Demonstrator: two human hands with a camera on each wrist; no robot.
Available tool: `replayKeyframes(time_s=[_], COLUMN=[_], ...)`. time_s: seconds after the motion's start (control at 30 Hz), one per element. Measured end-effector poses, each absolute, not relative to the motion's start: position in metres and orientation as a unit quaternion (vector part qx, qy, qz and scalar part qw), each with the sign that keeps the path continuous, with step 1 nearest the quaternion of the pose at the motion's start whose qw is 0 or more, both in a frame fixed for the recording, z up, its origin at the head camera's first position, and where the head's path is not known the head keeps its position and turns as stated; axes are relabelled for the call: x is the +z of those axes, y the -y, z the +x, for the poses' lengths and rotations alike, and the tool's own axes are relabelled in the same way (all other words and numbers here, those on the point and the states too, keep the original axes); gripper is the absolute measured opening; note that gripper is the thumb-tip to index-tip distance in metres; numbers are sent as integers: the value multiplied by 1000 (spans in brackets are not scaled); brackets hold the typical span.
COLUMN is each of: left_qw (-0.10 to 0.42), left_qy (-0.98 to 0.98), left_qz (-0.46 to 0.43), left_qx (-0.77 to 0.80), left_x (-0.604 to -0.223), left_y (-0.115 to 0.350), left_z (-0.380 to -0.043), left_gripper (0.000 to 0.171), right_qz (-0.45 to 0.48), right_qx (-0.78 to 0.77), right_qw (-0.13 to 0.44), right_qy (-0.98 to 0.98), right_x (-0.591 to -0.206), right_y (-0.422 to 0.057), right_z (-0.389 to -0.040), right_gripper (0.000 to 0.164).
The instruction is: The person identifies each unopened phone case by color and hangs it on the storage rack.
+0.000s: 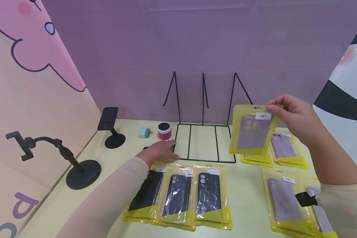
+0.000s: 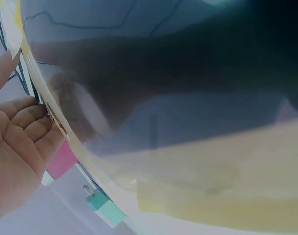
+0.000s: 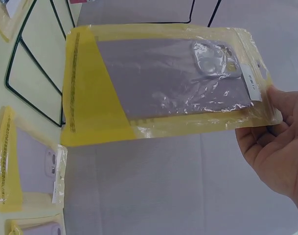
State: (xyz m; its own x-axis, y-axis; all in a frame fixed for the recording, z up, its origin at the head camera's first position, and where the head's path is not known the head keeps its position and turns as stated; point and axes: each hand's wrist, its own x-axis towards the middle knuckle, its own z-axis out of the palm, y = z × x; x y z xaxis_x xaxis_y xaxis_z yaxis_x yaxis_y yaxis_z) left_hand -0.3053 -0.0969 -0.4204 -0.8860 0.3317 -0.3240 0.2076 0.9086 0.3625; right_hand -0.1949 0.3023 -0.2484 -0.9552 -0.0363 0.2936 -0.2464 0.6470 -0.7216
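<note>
Bagged purple phone case (image 1: 254, 132): one, raised above the tabletop (image 1: 244, 198) at the right side of the wire rack, near upright, one white label (image 1: 263, 116) near its top edge.
Right hand (image 1: 297, 115): thumb and fingers pinch the bag's upper corner.
Left hand (image 1: 160, 152): at the rack's near left corner; fingers loosely bent, thumb apart, nothing seen gripped; whether they touch the wire, cannot tell.
Black wire rack (image 1: 203, 99): one; three uprights at the back, four front-to-back wires in the base.
Bagged black phone cases (image 1: 178, 195): three visible, side by side with edges overlapping, in front of the rack; white labels near their tops.
Other bagged purple cases (image 1: 285, 148): two at rear right, one partly covered from view by the raised bag; at least two at front right, partly hidden by the right sleeve (image 1: 342, 208).
Black phone stands: two at left, one with a flat plate (image 1: 108, 119), one with a bent arm and clamp (image 1: 83, 173).
Teal plug charger (image 1: 144, 133): one, left of the jar.
Pink jar (image 1: 164, 132): one, dark-topped, just beside the rack's left edge.
Purple backdrop (image 1: 137, 49): one, behind the rack.
</note>
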Motion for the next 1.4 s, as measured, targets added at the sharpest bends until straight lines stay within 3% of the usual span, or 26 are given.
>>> replayKeyframes(time_s=[0.6, 1.4], left_qw=[196, 193], left_qy=[-958, -960], left_qz=[130, 148], left_qx=[161, 142], left_x=[-421, -421], left_y=[95, 89], left_z=[-303, -299], left_gripper=[88, 85], right_qz=[46, 20], right_qx=[392, 432], right_qw=[96, 81], right_qy=[914, 898], right_x=[-249, -227], right_y=[-295, -286], right_z=[-240, -314], right_gripper=[45, 33])
